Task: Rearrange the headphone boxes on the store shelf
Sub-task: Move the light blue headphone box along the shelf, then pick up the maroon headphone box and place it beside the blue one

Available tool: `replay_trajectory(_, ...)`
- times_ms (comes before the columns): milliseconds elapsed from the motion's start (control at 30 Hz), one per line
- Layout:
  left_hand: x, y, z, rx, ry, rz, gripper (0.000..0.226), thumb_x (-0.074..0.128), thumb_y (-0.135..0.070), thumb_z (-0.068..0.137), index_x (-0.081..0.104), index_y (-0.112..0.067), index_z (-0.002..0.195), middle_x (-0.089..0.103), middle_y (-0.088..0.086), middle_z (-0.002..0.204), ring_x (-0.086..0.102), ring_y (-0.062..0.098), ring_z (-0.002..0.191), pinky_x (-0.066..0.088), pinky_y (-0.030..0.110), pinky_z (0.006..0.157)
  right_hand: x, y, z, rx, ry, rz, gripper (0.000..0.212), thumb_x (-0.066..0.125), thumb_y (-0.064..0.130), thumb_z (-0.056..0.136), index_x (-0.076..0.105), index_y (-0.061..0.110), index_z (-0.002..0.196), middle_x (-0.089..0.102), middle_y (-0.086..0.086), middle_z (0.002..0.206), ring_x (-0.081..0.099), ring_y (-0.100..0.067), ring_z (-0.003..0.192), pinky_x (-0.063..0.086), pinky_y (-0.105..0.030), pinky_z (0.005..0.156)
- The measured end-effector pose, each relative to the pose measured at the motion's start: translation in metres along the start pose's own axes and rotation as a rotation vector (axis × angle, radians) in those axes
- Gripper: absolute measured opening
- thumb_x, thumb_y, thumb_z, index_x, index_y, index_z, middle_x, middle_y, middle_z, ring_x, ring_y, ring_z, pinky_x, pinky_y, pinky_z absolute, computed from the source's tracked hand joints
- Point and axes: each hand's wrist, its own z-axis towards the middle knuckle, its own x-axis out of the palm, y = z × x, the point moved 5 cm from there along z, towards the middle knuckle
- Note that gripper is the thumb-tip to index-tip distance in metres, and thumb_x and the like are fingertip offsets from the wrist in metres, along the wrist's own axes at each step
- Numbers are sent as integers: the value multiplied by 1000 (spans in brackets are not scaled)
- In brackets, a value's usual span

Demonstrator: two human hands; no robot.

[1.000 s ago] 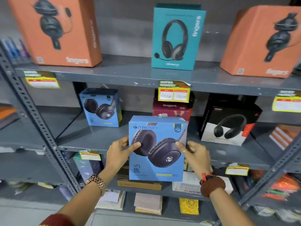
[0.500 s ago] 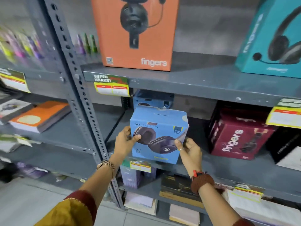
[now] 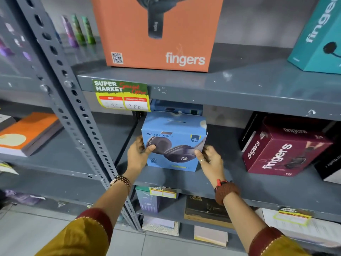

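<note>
Blue box (image 3: 174, 145) is on the shelf (image 3: 239, 183), right between both hands. Left hand (image 3: 137, 156) grips its left edge, right hand (image 3: 210, 159) its right edge, thumbs across the front. Maroon box (image 3: 282, 150) sits off right of the right hand.

Change over the last second. The blue box (image 3: 175, 143), earlier held in open air before the middle of the unit and in front of the maroon box (image 3: 284, 150), now lies far to that box's left, beside the upright post (image 3: 83, 117). Its lower edge, which half a second ago overhung the price tag (image 3: 162, 192) below, now sits over the middle shelf (image 3: 239, 182), back from the near edge and just in front of a second blue box (image 3: 177, 108). The left hand (image 3: 137, 156) and right hand (image 3: 210, 159) have travelled with it, reaching farther in.
</note>
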Motion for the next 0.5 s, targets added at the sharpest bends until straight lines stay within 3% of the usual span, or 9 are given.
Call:
replay_trajectory(33,0,-1,-6,2,-45,-53,46,69,-10,83,53,-10,126,64,5,115,61,19,104,50,38,97,-3,-5,-2,18,11,13,33,63,20,86,57,12,118,65,4,112,61,-8,99,48,-14,86)
replay_trajectory(100,-1,-1,-23,28,-216,-129,50,68,-13,85,48,-9,131,57,-2,122,57,13,109,48,25,94,-15,-16,-11,45,11,51,46,62,17,87,51,10,131,57,5,125,52,-8,116,43,-2,85)
replay_trajectory(167,4,5,-43,52,-358,-187,37,63,-17,89,50,-12,123,57,-3,115,58,9,99,48,12,83,-36,-30,-22,49,-3,61,43,61,13,88,52,10,130,57,5,125,50,-8,118,38,7,79)
replay_trajectory(200,12,10,-53,57,-391,-212,26,59,-19,92,51,-15,116,58,-4,109,58,6,94,47,12,79,-51,-40,-28,55,-20,59,40,60,12,88,55,10,127,59,4,124,52,-8,117,37,8,78)
replay_trajectory(333,69,29,-82,43,-271,-198,8,48,-20,97,53,-18,103,58,-2,101,55,16,92,44,25,82,-126,-80,-52,70,-162,18,24,62,7,86,67,19,106,67,-5,114,60,-13,107,42,3,78)
replay_trajectory(400,106,34,-93,18,-169,-162,8,48,-18,97,55,-17,102,59,-5,100,57,18,93,47,32,86,-165,-104,-60,110,-235,-2,32,62,4,86,65,35,93,68,-6,110,63,-1,96,45,0,80)
replay_trajectory(500,165,23,-109,13,-33,-135,7,49,-18,97,55,-21,99,60,-12,101,58,13,92,49,23,83,-225,-133,-60,156,-305,-2,41,60,-2,85,67,38,82,68,-7,104,61,15,83,47,-1,78)
